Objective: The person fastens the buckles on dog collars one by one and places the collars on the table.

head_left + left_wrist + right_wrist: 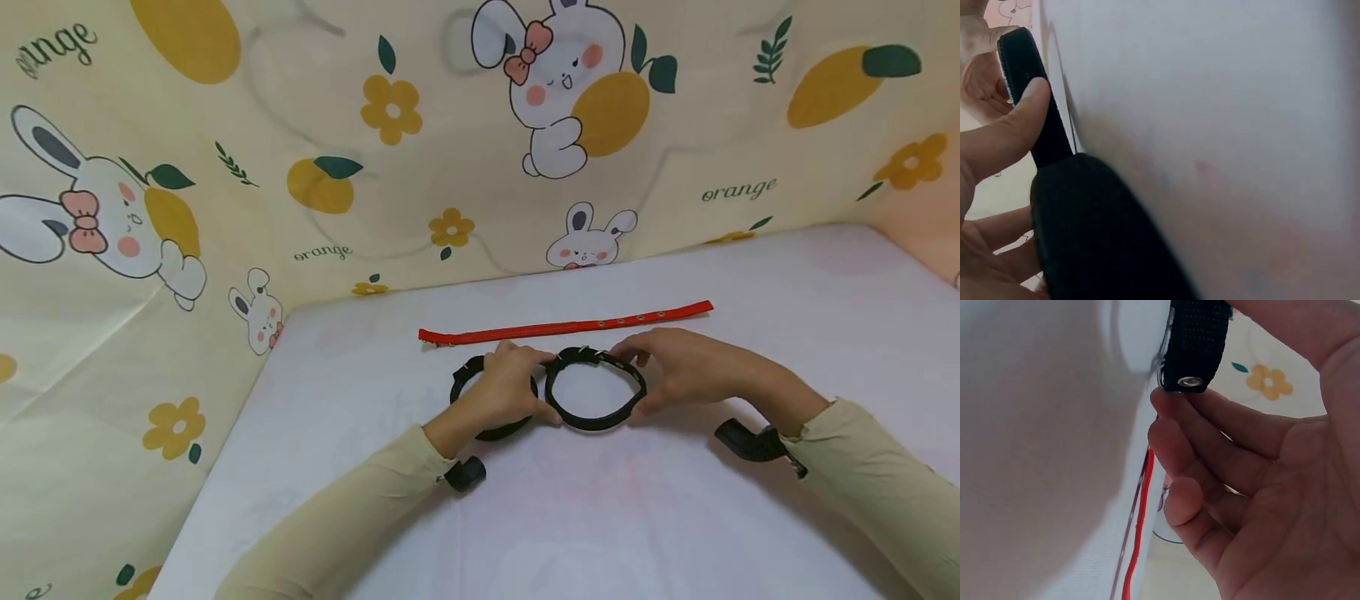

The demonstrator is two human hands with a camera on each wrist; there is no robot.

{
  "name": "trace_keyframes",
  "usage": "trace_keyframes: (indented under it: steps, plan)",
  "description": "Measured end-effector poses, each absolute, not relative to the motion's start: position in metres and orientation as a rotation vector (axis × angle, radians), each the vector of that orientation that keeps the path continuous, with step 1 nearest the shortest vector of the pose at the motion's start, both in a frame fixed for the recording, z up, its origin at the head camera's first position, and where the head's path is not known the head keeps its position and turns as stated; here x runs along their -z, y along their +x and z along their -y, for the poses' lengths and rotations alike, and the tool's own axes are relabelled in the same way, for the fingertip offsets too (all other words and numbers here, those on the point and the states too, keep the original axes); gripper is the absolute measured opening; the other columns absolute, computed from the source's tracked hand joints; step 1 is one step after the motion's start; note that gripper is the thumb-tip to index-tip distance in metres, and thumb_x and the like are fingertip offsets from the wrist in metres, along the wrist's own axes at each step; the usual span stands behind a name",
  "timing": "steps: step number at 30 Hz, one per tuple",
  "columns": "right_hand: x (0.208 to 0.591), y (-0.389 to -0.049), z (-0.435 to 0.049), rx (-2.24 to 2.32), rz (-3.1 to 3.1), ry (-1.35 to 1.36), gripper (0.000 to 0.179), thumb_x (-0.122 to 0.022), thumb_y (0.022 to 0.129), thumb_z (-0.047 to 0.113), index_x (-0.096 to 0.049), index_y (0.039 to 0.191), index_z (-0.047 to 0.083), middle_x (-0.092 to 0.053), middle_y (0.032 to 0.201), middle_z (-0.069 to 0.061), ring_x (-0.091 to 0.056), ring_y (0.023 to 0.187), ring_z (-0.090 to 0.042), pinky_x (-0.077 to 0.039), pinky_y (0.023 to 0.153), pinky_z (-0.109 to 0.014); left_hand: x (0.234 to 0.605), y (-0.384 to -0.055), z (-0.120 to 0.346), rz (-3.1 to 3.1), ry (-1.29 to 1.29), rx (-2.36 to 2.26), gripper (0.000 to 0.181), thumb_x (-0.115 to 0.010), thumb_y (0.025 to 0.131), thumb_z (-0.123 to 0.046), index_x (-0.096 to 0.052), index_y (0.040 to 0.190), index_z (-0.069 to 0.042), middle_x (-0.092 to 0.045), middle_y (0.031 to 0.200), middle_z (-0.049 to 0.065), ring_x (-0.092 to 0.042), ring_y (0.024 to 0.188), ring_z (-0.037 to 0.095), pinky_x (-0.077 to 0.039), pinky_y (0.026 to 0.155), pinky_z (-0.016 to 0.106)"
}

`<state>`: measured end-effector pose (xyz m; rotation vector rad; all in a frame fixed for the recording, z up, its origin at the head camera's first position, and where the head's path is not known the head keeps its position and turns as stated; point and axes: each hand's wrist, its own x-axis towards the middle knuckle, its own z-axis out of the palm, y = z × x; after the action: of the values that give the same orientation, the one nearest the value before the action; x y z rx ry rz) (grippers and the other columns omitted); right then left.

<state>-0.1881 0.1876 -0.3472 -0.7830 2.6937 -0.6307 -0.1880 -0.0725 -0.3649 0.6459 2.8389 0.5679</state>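
Two black collars are buckled into loops, side by side on the white table. My left hand reaches over the left collar and holds the left side of the right collar between thumb and fingers. In the left wrist view the thumb presses on a black band; a dark band fills the foreground. My right hand holds the right collar's right side, fingers at the back and thumb in front. The right wrist view shows the collar's webbing and a metal eyelet by curled fingertips.
A red collar with several metal eyelets lies stretched out behind the black loops. Further back, a cream cloth printed with rabbits and oranges hangs behind the white table surface.
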Motion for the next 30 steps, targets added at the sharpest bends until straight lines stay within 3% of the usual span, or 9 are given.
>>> trace_keyframes:
  steps: [8,17,26,30]
  plan:
    - [0.351,-0.192,-0.187,0.641,-2.685,-0.790,0.079,-0.092,0.066,0.040,-0.061,0.130,0.005,-0.067,0.120,-0.004,-0.059,0.111,-0.025,-0.049,0.097,-0.050,0.364,-0.189,0.065,-2.869,0.630,-0.487,0.084,-0.094,0.065,-0.038,-0.060,0.138,-0.015,-0.064,0.136,0.002,-0.046,0.130,0.027,-0.037,0.091,0.041]
    - [0.357,-0.194,-0.185,0.635,-2.703,-0.734,0.087,-0.094,0.062,0.040,-0.058,0.133,0.004,-0.066,0.122,-0.010,-0.060,0.111,-0.029,-0.051,0.093,-0.052,0.365,-0.189,0.064,-2.878,0.620,-0.465,0.083,-0.093,0.065,-0.039,-0.060,0.138,-0.017,-0.064,0.137,0.000,-0.048,0.130,0.025,-0.034,0.083,0.036]
    - [0.359,-0.194,-0.183,0.621,-2.710,-0.698,0.090,-0.093,0.063,0.039,-0.054,0.138,0.007,-0.065,0.122,-0.010,-0.060,0.110,-0.028,-0.052,0.089,-0.050,0.364,-0.190,0.064,-2.867,0.589,-0.452,0.087,-0.093,0.067,-0.039,-0.056,0.142,-0.015,-0.060,0.140,0.003,-0.047,0.130,0.029,-0.038,0.089,0.044]
    - [0.355,-0.191,-0.183,0.557,-2.728,-0.711,0.092,-0.093,0.065,0.035,-0.051,0.142,0.007,-0.062,0.129,-0.012,-0.059,0.114,-0.029,-0.051,0.093,-0.053,0.363,-0.189,0.070,-2.822,0.529,-0.575,0.091,-0.092,0.068,-0.039,-0.051,0.146,-0.015,-0.053,0.147,0.004,-0.044,0.134,0.028,-0.039,0.101,0.049]
